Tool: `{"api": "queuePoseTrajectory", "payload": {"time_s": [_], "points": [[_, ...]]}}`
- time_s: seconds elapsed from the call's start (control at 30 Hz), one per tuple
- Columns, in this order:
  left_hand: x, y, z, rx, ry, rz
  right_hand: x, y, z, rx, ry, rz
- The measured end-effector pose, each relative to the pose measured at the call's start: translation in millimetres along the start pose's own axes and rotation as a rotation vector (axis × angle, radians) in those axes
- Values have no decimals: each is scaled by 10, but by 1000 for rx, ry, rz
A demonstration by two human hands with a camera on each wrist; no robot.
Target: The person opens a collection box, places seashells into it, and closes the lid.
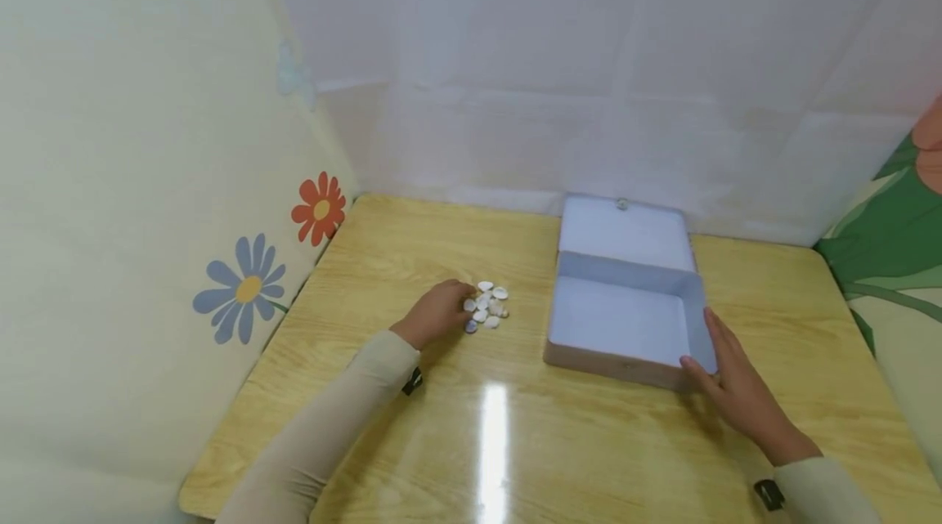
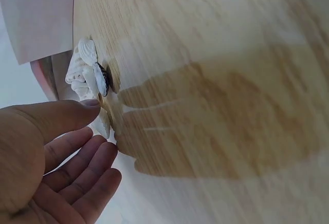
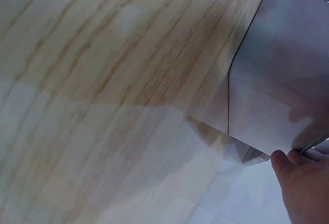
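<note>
Shells [image 1: 486,307] lie in a small heap left of the open box [image 1: 625,320], my left hand [image 1: 436,313] touching them with loosely curled fingers [image 2: 77,154], gripping none. My right hand [image 1: 739,393] rests flat, fingers straight, against the box's near right corner on the tabletop [image 1: 515,442].

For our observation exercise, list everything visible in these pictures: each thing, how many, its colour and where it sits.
shells: small heap, count unclear, mostly white, on the table left of the box
box: one, pale lilac inside, lid open, right of centre
table: one, light wood
flower stickers: two, blue and red, on the left wall
left hand: fingertips at the shells
right hand: open, resting against the box's near right corner
</note>
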State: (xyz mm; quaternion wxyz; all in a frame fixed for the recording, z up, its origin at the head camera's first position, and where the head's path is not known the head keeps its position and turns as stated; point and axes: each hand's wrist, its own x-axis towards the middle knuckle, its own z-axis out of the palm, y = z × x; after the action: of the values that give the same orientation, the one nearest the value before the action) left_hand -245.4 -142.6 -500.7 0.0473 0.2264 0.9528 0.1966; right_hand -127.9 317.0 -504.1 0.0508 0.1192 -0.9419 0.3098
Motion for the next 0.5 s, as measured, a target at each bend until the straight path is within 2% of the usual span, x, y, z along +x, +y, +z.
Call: {"api": "queuePoseTrajectory", "payload": {"time_s": [0.2,0.5], "points": [[28,-15,5,-11,-5,-12,12,-12,-6,4,-10,19],[21,11,-2,-4,9,9,19,6,2,22,-9,31]]}}
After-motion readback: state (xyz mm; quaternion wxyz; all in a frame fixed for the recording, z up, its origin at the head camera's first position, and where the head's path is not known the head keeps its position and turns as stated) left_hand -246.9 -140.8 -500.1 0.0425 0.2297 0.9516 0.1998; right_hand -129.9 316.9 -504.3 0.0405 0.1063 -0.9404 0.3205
